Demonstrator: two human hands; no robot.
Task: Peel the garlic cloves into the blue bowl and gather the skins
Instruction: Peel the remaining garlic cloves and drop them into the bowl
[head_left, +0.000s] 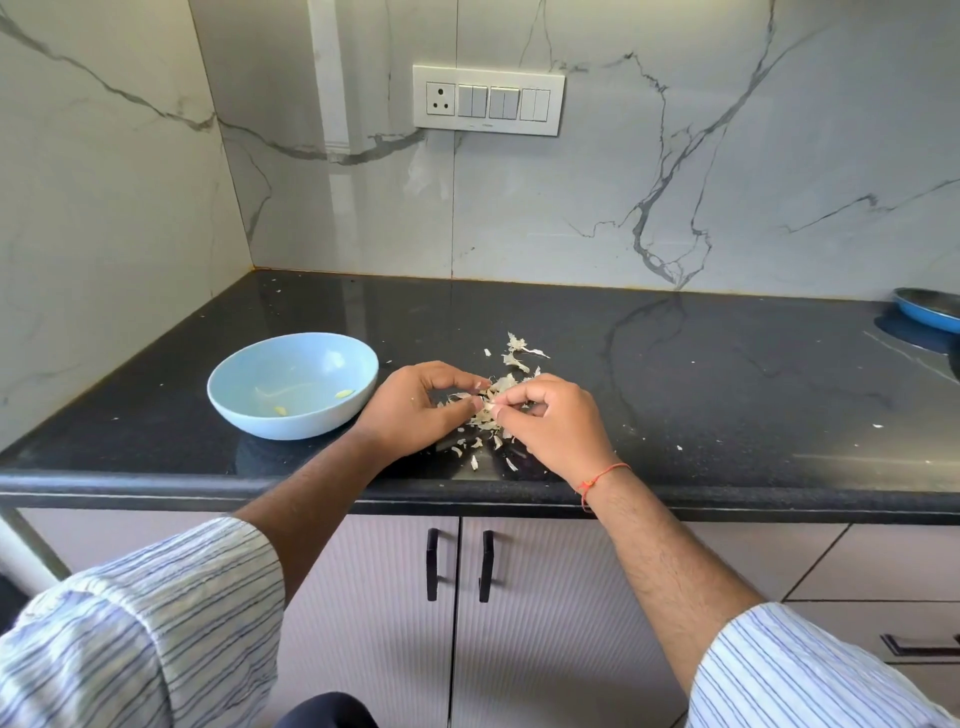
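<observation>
A light blue bowl (292, 383) sits on the black counter at the left, with a couple of peeled garlic cloves (344, 393) inside. Just right of it my left hand (415, 410) and my right hand (553, 423) meet over a heap of papery garlic skins (511, 376). Both hands pinch one small garlic clove (487, 402) between thumb and fingertips. The clove is mostly hidden by my fingers. More skin scraps (474, 460) lie scattered below my hands near the counter's front edge.
A blue pan (930, 309) stands at the far right of the black counter (675, 374). Marble walls close off the back and left. A switch panel (488, 100) is on the back wall. Cabinet doors with black handles (432, 564) are below the counter edge.
</observation>
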